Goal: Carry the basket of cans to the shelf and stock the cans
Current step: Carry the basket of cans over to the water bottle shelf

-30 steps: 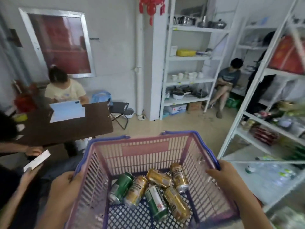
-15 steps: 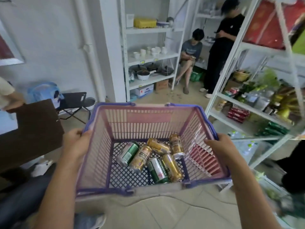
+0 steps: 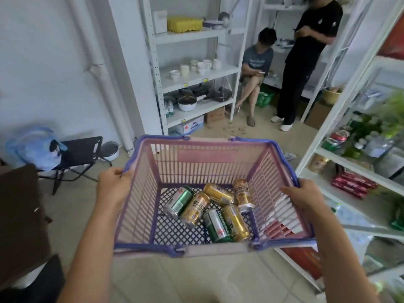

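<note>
White metal shelf [image 3: 341,158] close on the right, pink basket [image 3: 209,248] held above the floor, left hand [image 3: 113,186] and right hand [image 3: 303,195] clamped on its side rims. Six cans [image 3: 209,209] loose inside. Mid-carry; next up, probably setting down beside that shelf.

Soft even daylight; blurred, warped right edge.

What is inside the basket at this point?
Six cans lie on their sides on the basket floor: four gold cans and two green cans. They overlap, so some labels and ends are covered. Nothing else shows through the mesh.
</note>
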